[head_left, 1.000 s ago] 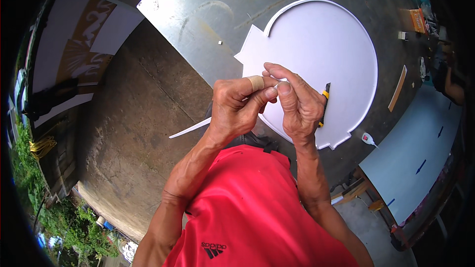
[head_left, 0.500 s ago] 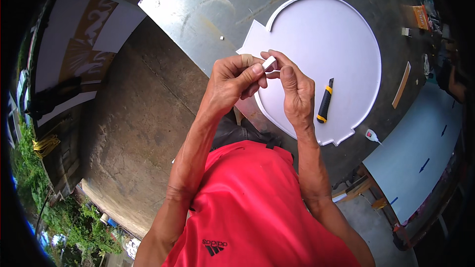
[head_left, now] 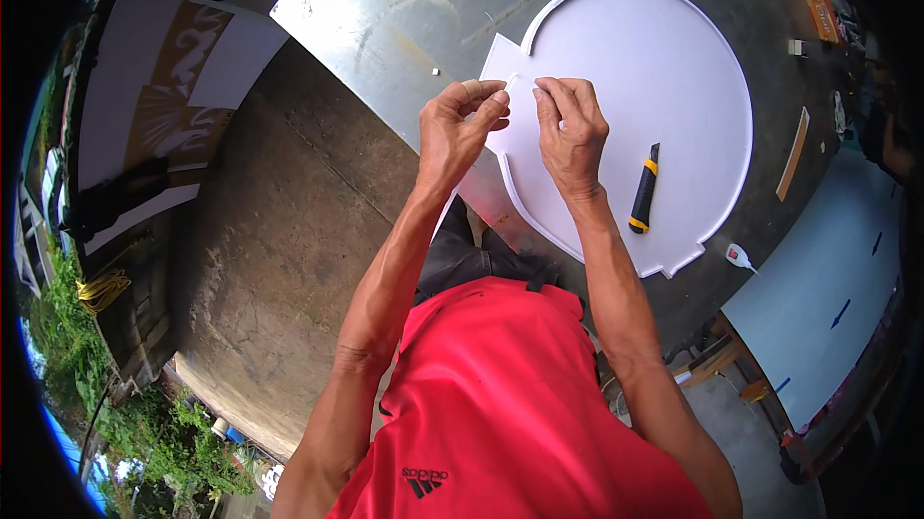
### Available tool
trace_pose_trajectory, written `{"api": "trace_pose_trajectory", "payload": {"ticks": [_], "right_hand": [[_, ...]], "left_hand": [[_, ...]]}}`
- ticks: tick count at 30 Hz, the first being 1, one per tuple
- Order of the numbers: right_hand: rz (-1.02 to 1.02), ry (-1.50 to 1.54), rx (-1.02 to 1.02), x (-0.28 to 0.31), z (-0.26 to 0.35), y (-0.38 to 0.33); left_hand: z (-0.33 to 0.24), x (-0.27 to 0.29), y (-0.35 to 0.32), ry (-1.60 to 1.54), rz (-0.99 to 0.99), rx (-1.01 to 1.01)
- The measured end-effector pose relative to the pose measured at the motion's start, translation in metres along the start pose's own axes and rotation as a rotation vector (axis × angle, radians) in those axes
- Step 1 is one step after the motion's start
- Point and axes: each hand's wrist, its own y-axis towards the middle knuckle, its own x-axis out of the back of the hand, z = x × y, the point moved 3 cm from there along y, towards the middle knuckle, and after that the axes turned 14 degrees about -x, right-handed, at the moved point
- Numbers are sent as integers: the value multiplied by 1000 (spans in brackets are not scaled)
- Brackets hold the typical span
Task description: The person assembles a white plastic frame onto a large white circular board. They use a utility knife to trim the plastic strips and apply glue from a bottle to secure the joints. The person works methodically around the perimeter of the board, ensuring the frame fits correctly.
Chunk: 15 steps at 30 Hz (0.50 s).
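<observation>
Between my two hands a narrow white strip (head_left: 521, 78) forms a small bend, pale against the white panel behind it. My left hand (head_left: 452, 129) pinches it on one side, thumb against fingers. On the other side my right hand (head_left: 575, 129) is closed in a pinch too. A thin white length hangs below my left wrist and may be the same strip. Under the hands lies a large round white panel (head_left: 664, 86) with a raised rim and a gap in that rim at the left. A black and yellow utility knife (head_left: 644, 194) rests on it, blade end away from me.
The panel lies on a grey metal table (head_left: 404, 48) with a small white bit (head_left: 436, 71) on it. To the right are a small white bottle with a thin tip (head_left: 739, 257), a wooden strip (head_left: 793, 155), an orange box (head_left: 823, 19) and a pale blue sheet (head_left: 818, 298).
My hands have moved slightly farther away and drawn apart, the right one turning palm down. The strip, earlier a folded end held close in my fingers, now spans the gap between them.
</observation>
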Motion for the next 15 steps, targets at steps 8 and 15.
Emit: {"api": "trace_pose_trajectory", "payload": {"ticks": [8, 15], "right_hand": [[20, -116, 13, -63, -73, 9], [-65, -101, -2, -75, -81, 14]], "left_hand": [[47, -2, 39, 640, -22, -337], [61, -12, 50, 699, -93, -476]]}}
